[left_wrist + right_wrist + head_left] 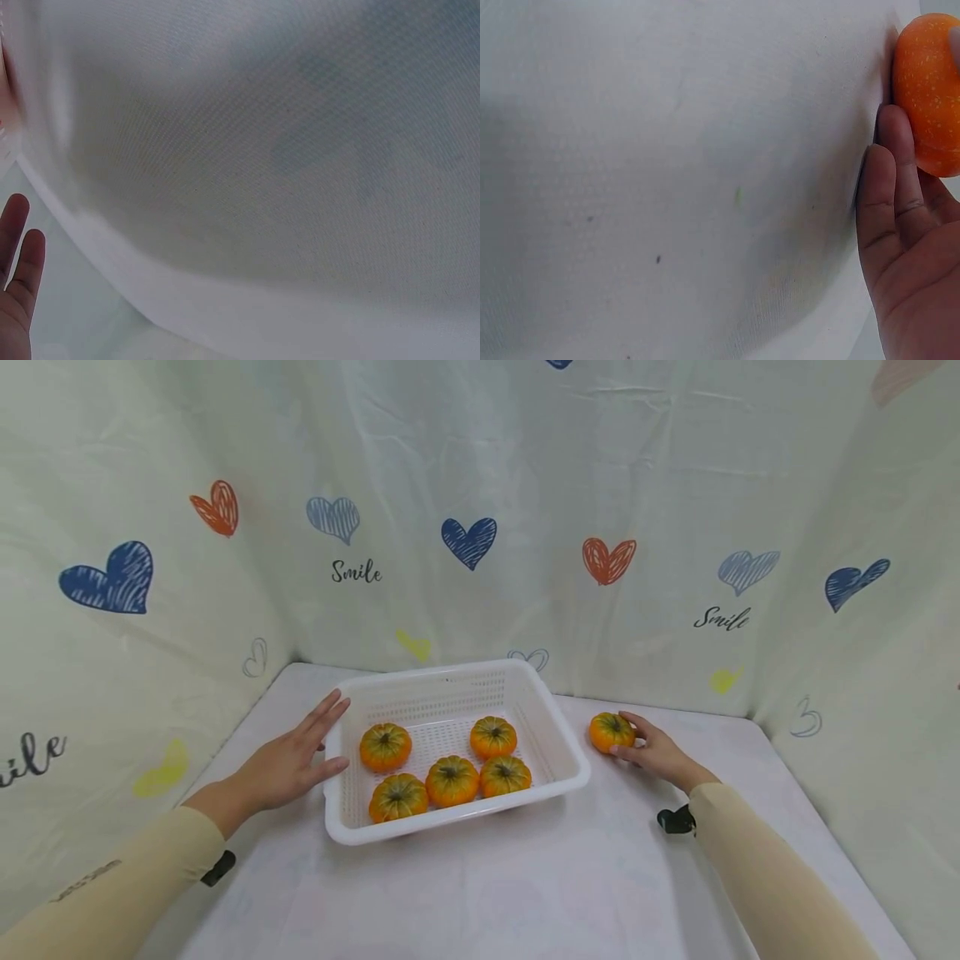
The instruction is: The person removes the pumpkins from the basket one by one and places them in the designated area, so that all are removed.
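A white plastic basket (558, 752) with slotted walls stands on the table, and several small orange-and-green pumpkins (452, 782) lie in it. At its left rim is my left hand (288, 767), its fingers extended and spread. In the left wrist view, only part of the left hand (19, 277) shows at the edge. To the right of the basket, my right hand (656, 752) holds another small pumpkin (606, 732) between thumb and fingers, low at the tabletop. The right wrist view shows this pumpkin's orange side (930, 94) against the fingers of my right hand (911, 225).
A white cloth covers the table (480, 893). Pale curtains (525, 460) printed with hearts and "Smile" surround its back and sides. Dark wrist devices sit below both sleeves, the right device (677, 820) near the tabletop.
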`<state>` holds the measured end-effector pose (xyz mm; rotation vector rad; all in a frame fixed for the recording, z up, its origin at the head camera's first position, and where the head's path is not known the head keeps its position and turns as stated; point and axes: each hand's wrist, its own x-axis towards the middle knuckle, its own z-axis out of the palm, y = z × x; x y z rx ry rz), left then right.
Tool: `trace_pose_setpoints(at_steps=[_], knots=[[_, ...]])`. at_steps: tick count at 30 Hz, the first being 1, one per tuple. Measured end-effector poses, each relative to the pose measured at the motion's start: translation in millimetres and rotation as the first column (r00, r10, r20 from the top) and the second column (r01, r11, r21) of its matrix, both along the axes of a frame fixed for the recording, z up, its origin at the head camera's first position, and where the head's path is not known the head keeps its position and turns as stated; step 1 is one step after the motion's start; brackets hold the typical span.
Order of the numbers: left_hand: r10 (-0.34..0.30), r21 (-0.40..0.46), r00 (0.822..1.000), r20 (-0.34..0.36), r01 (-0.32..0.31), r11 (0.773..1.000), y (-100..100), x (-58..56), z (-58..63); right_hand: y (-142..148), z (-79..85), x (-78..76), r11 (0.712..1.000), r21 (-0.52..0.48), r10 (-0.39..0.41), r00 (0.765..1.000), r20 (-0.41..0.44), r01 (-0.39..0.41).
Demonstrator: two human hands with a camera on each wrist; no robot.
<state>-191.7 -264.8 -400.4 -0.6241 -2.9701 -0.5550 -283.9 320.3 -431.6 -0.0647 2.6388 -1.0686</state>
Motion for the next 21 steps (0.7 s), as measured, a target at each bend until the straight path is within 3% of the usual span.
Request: trace_pose_setpoints(at_steps=[14,21], knots=[[0.002,-0.019,1.000,-0.007,-0.002,1.000,-0.4,-0.9,-1.0,0.4,-0.4,0.7,1.000,0.009,-0.020,1.000,0.018,0.020],[0.006,-0.034,1.000,-0.011,-0.007,0.999,-0.4,-1.2,-0.9,3.9,5.0,4.5,1.000,0.027,0.006,0.999,0.036,-0.007]])
